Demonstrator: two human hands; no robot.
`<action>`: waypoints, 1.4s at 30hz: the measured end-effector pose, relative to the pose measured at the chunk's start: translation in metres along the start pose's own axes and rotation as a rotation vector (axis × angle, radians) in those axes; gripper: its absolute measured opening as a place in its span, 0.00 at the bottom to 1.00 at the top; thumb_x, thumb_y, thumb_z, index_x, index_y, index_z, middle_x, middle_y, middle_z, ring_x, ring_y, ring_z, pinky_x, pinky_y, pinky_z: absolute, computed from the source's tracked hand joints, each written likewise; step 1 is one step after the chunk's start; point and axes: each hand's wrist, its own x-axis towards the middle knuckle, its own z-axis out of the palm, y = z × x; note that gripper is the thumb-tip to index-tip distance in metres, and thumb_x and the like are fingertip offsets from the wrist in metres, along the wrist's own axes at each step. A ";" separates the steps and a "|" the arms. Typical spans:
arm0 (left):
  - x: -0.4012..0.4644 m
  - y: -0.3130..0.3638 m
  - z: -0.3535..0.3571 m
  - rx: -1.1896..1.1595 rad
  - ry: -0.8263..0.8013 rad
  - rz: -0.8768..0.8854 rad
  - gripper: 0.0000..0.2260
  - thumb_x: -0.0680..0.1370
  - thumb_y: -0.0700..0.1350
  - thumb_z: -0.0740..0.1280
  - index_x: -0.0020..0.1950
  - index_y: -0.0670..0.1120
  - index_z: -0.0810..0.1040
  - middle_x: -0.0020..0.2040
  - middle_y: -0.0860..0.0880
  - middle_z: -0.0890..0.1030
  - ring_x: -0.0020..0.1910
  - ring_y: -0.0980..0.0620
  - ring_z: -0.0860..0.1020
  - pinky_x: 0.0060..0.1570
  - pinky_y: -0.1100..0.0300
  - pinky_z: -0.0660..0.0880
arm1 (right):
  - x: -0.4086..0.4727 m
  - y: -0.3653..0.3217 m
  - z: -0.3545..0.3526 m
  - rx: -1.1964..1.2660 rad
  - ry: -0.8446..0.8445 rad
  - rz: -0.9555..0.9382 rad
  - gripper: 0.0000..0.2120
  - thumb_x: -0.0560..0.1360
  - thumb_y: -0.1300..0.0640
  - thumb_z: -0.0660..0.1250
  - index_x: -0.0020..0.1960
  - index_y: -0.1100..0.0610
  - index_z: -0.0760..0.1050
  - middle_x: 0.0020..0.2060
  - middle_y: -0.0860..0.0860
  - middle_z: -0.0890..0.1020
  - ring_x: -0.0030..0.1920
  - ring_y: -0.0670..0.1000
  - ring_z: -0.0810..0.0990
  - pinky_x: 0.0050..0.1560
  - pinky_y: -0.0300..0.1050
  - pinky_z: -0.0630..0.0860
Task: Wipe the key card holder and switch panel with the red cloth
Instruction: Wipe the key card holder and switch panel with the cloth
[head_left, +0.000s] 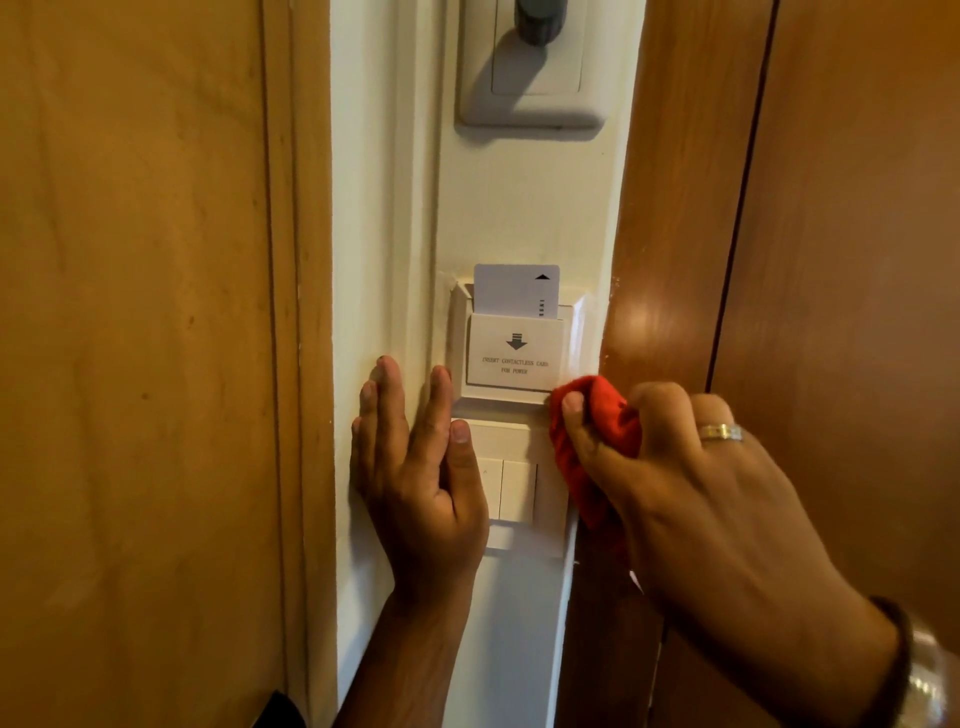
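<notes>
A white key card holder (514, 356) is mounted on a narrow white wall strip, with a white card (514, 291) standing in its slot. Directly below it sits the white switch panel (514, 483) with rocker switches. My right hand (691, 493) grips a bunched red cloth (592, 441), pressed against the holder's lower right corner and the panel's right edge. My left hand (421, 467) lies flat on the wall, fingers spread, its thumb resting on the switch panel's upper left part.
A larger white wall plate with a dark knob (535, 62) is mounted higher on the same strip. A yellowish wall (130, 338) is at left; glossy brown wooden trim (675, 208) and a panel stand at right, tight against the fixtures.
</notes>
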 end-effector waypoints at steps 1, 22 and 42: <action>0.000 0.000 0.000 0.001 -0.001 0.000 0.17 0.82 0.48 0.59 0.70 0.47 0.73 0.75 0.44 0.67 0.77 0.44 0.64 0.76 0.50 0.59 | -0.001 -0.001 0.000 0.005 0.011 -0.010 0.34 0.61 0.58 0.74 0.66 0.60 0.69 0.43 0.62 0.75 0.35 0.59 0.72 0.29 0.49 0.74; -0.001 -0.001 0.000 0.000 -0.011 -0.007 0.17 0.82 0.46 0.59 0.71 0.48 0.72 0.76 0.44 0.67 0.77 0.44 0.63 0.77 0.51 0.59 | 0.022 0.000 -0.031 -0.069 -0.078 -0.201 0.20 0.71 0.58 0.56 0.61 0.61 0.72 0.45 0.62 0.73 0.37 0.60 0.71 0.30 0.49 0.67; -0.001 0.000 -0.001 -0.007 -0.017 -0.019 0.16 0.81 0.47 0.60 0.69 0.50 0.72 0.75 0.46 0.67 0.77 0.45 0.64 0.75 0.48 0.60 | 0.050 0.005 -0.040 0.024 -0.171 -0.197 0.32 0.65 0.43 0.68 0.67 0.49 0.65 0.54 0.57 0.71 0.47 0.57 0.72 0.41 0.48 0.74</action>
